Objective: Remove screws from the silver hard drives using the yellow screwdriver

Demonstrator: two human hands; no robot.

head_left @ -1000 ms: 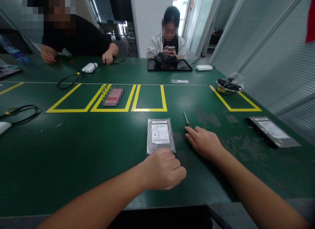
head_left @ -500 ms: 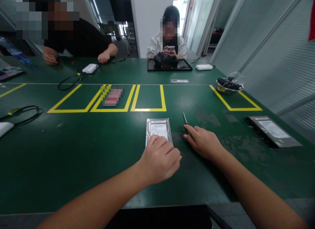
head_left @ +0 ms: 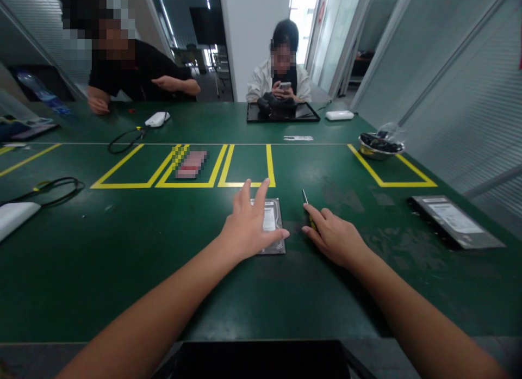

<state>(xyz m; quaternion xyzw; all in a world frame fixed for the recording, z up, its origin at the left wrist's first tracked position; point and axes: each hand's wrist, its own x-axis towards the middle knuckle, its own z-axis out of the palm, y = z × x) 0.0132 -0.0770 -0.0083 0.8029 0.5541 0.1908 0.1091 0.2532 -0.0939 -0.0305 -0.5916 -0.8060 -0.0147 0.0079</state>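
Note:
A silver hard drive (head_left: 274,221) with a white label lies flat on the green table (head_left: 122,270) in front of me. Over its left part is my left hand (head_left: 249,227), fingers spread and thumb out at the drive's right edge; whether it touches the drive I cannot tell. Just right of the drive, my right hand (head_left: 336,235) rests near the tabletop, closed round the dark and yellow handle of a screwdriver (head_left: 305,197), whose metal shaft points away from me. Much of the handle is hidden by the fingers.
Another hard drive (head_left: 457,218) lies at the right. Beyond stand a metal bowl (head_left: 379,150) of black items, a pinkish object (head_left: 192,165) between yellow tape lines, a black tray (head_left: 314,115) and white devices with cables. Two people sit across the table.
My left hand has moved up and left over the drive and its curled fingers have spread. My right hand keeps the screwdriver in about the same place. The camera view has shifted slightly.

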